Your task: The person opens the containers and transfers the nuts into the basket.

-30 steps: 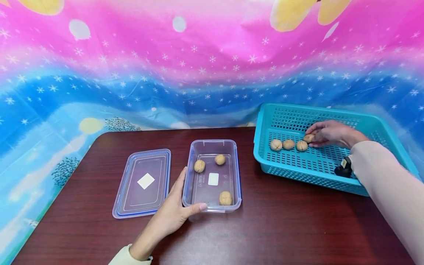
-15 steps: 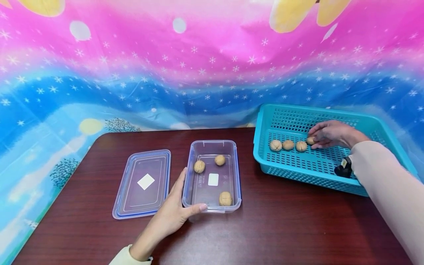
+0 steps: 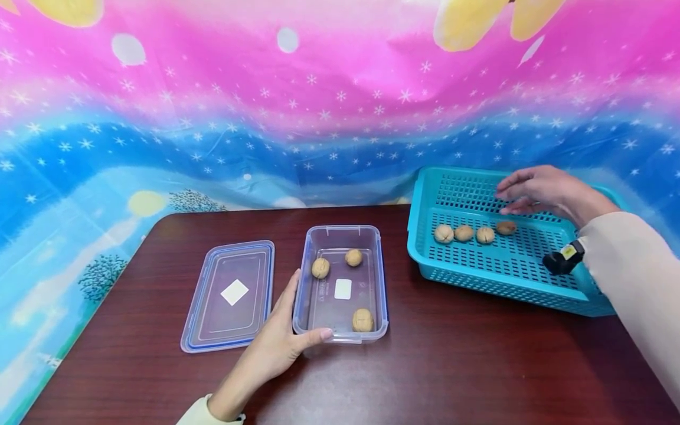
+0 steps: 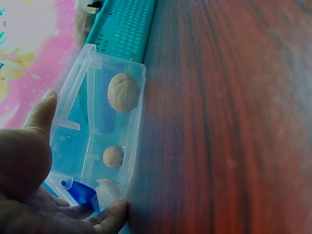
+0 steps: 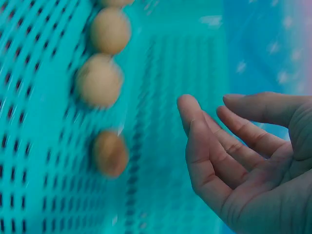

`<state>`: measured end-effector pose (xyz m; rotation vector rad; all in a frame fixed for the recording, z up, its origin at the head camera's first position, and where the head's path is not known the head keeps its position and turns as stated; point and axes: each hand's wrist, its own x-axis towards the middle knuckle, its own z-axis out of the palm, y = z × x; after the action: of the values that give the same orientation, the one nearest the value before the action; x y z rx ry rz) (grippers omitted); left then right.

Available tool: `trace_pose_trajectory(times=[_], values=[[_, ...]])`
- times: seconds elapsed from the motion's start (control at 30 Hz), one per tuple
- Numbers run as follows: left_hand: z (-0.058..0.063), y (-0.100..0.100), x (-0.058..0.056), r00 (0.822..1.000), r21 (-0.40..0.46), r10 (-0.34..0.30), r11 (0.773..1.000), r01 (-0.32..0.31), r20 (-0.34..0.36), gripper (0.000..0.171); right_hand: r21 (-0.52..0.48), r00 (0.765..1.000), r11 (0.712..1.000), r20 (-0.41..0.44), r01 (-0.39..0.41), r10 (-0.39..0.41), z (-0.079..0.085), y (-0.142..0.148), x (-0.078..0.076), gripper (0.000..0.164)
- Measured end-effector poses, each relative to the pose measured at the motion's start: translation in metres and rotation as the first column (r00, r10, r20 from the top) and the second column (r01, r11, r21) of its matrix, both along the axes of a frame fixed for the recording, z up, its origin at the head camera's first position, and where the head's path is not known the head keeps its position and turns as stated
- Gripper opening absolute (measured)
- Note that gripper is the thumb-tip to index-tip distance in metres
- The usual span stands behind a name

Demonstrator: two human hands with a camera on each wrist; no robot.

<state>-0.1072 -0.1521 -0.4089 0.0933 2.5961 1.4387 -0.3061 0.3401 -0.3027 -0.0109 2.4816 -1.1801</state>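
Note:
My left hand (image 3: 278, 336) grips the near left corner of a clear plastic food container (image 3: 347, 339), thumb at the near rim and fingers along its left side. Three walnuts (image 3: 363, 320) lie inside, two towards the far end and one at the near right. In the left wrist view the fingers (image 4: 114, 217) wrap the container's corner by a blue clip. Over a turquoise plastic basket (image 3: 417, 236) hovers my right hand (image 3: 552, 192), fingers loosely bent and holding nothing. Below it several walnuts (image 3: 485, 235) form a row on the basket floor, the rightmost walnut (image 5: 111, 153) darker and slightly apart.
The container's clear lid (image 3: 228, 313), blue-edged with a white label, lies flat on the dark wooden table (image 3: 425, 366) left of the container. A patterned pink and blue cloth (image 3: 340, 118) hangs behind and to the left.
The right hand has let go of a walnut at the right end of the row, then risen and drawn back to the right. The left hand and container stay put.

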Motion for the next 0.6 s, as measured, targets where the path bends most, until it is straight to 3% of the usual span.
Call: trace_pose_trajectory(times=[0.1,0.3,0.6], values=[[0.0,-0.001,0.0,1.0,-0.004,0.001,1.0,-0.001,0.0,0.118,0.017,0.998,0.999,-0.047,-0.048,0.048,0.015,-0.022,0.004,0.057],[0.0,0.0,0.001,1.0,-0.007,-0.002,1.0,0.002,0.001,0.118,-0.045,0.985,0.99,-0.117,-0.13,0.124,0.036,-0.072,0.022,0.052],[0.001,0.0,0.0,1.0,0.005,-0.005,1.0,0.005,-0.005,0.117,-0.128,0.967,0.967,-0.155,-0.222,0.201,0.041,-0.143,0.055,0.04]])
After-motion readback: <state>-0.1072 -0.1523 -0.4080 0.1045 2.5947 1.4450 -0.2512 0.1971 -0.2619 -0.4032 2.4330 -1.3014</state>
